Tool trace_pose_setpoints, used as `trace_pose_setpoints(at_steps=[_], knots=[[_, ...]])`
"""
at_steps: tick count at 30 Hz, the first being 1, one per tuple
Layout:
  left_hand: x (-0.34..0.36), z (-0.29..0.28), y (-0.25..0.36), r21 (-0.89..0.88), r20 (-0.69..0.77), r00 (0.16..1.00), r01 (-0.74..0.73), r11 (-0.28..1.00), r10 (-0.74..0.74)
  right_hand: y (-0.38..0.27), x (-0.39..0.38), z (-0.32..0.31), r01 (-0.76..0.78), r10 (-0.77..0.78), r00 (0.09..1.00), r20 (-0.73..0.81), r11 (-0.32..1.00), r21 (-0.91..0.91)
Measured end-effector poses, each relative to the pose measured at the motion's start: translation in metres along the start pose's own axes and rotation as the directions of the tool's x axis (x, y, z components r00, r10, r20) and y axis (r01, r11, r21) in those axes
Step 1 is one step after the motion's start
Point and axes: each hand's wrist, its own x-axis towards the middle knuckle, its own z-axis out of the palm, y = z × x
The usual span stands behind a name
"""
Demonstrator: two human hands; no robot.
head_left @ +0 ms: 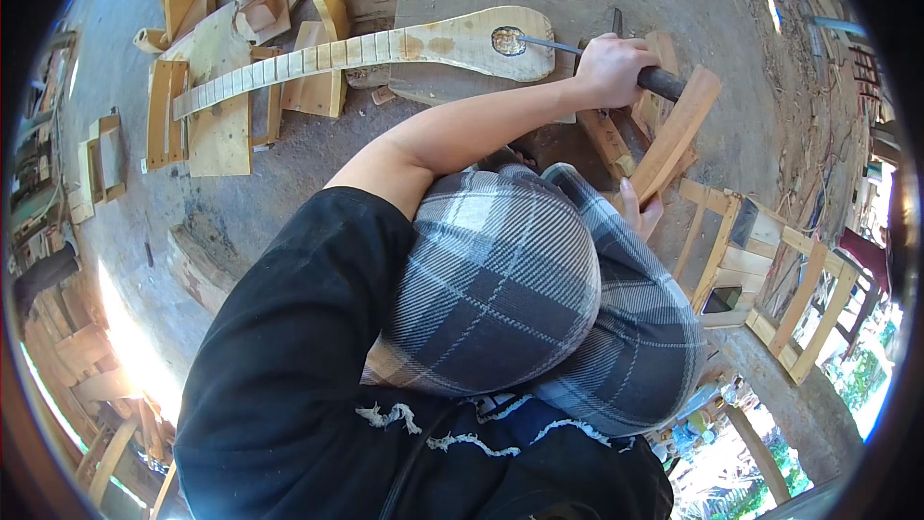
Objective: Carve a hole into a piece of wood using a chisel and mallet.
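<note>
A long wooden stringed-instrument blank [472,43], its slim neck crossed by dark lines, lies across the work. In its rounded end is a rough-cut hollow [508,40]. My left hand [613,69] is closed round a chisel [662,84] with a thin metal shaft and dark handle; the tip reaches the hollow. Below it, my right hand [642,212] grips the lower end of a flat wooden bat [679,135]. The bat's upper part is at the butt of the chisel handle; I cannot tell whether they touch. Part of the right hand is hidden behind the bat.
A wide board [433,87] lies under the rounded end. Wooden offcuts [255,0] are heaped at the far left, and a pale plywood piece [219,149] sits beneath the neck. Wooden frames [760,265] stand on the right. My plaid-covered knees [491,279] rise in the middle.
</note>
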Motion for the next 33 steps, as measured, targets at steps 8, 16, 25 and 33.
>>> trace_pose_setpoints(at_steps=[8, 16, 25, 33], knots=[[0.003, -0.004, 0.005, -0.037, -0.011, 1.0, -0.008, 0.999, 0.008, -0.007, 0.031, -0.031, 0.235, -0.361, 0.922, 0.143, 0.81, 0.537], [-0.007, 0.0, -0.001, 0.024, 0.04, 0.999, -0.002, 1.0, 0.001, -0.007, 0.022, -0.028, 0.067, -0.095, 0.973, 0.21, 0.988, 0.14], [-0.006, -0.003, -0.008, 0.029, 0.008, 1.0, -0.012, 1.0, 0.012, 0.021, 0.011, -0.02, 0.065, 0.026, 0.959, 0.282, 0.95, -0.307], [-0.005, -0.004, -0.003, 0.001, 0.014, 0.999, -0.039, 0.999, 0.039, 0.006, 0.043, -0.04, 0.197, -0.387, 0.885, 0.261, 0.817, 0.543]])
